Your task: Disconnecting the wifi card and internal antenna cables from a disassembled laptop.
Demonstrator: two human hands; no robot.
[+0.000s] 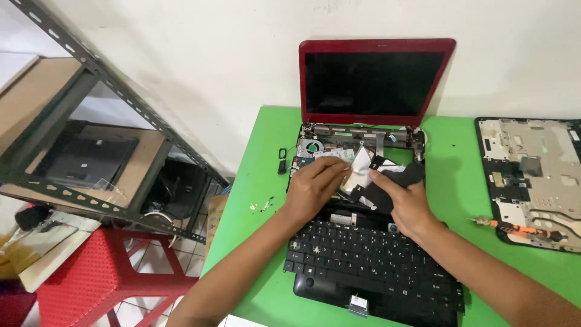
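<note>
A red laptop stands opened up on the green table, its screen dark and upright. Its base has the cover off, showing a fan and circuit boards. My left hand rests on the exposed parts, fingers pressed on a silvery sheet. Beside it, my right hand pinches a black film sheet lifted off the base. The detached black keyboard lies in front of the base, under my forearms.
The laptop's removed cover panel lies inner side up at the right, an orange screwdriver on its front edge. Small screws and a black part lie left of the base. A metal shelf rack and red stool stand left.
</note>
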